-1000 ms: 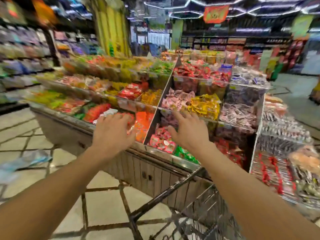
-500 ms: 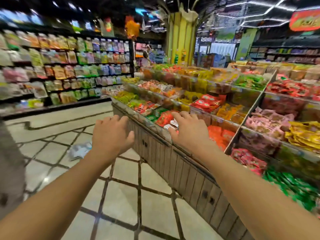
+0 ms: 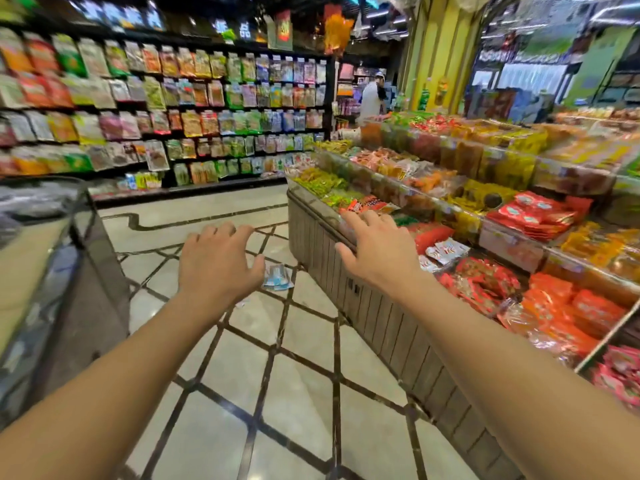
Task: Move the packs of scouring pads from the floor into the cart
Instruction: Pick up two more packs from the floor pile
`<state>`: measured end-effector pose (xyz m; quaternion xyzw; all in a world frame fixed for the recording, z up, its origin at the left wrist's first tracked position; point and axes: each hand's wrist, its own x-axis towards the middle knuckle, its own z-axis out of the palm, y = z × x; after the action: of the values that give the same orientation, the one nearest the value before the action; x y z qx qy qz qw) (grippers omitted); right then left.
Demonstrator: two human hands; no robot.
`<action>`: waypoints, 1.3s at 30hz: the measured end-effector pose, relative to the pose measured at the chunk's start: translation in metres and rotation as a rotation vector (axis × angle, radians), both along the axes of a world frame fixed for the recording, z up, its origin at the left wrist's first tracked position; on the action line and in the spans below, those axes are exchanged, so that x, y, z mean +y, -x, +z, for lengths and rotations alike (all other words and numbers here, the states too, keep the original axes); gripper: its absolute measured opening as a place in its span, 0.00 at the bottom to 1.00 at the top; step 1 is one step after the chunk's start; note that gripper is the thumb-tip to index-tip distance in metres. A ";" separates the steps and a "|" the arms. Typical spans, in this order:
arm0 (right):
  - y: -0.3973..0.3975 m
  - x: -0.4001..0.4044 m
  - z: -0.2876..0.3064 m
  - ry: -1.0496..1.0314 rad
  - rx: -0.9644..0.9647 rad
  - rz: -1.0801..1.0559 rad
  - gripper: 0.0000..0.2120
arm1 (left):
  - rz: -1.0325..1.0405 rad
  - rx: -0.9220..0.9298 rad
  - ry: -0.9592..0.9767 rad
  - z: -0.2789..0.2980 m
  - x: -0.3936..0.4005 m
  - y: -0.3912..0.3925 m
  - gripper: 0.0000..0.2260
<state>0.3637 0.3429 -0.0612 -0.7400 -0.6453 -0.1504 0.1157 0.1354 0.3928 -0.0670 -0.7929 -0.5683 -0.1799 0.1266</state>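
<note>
A clear pack with blue contents [image 3: 278, 277] lies flat on the tiled floor ahead, partly hidden behind the thumb of my left hand [image 3: 216, 263]; this looks like a pack of scouring pads. My left hand is stretched out in front of me, fingers apart, holding nothing. My right hand [image 3: 379, 249] is held out at the same height to the right, also spread and empty, over the corner of the snack display. The cart is out of view.
A tiered snack display [image 3: 346, 271] with wooden sides runs along the right. A glass-topped counter [image 3: 79, 237] stands close on the left. Shelves of hanging packets [image 3: 173, 109] line the far wall. A person [image 3: 370, 98] stands far down the aisle.
My view has swung left: the cart and the display's right end have gone out of frame, and the aisle floor with the pack has come to the centre. Both hands stay spread and empty.
</note>
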 end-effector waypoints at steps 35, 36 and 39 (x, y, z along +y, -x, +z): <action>-0.009 0.641 -0.057 0.058 0.043 0.190 0.27 | 0.069 0.008 0.075 -0.050 0.606 -0.004 0.26; -0.011 0.658 -0.056 0.061 0.030 0.181 0.27 | 0.061 0.013 0.078 -0.050 0.626 -0.005 0.26; -0.018 0.705 -0.052 0.068 0.009 0.138 0.27 | 0.039 0.033 0.073 -0.048 0.681 -0.009 0.23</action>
<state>0.3815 1.0481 -0.1133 -0.6981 -0.6988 -0.1165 0.1034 0.1440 1.0743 -0.1152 -0.7887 -0.5876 -0.1435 0.1101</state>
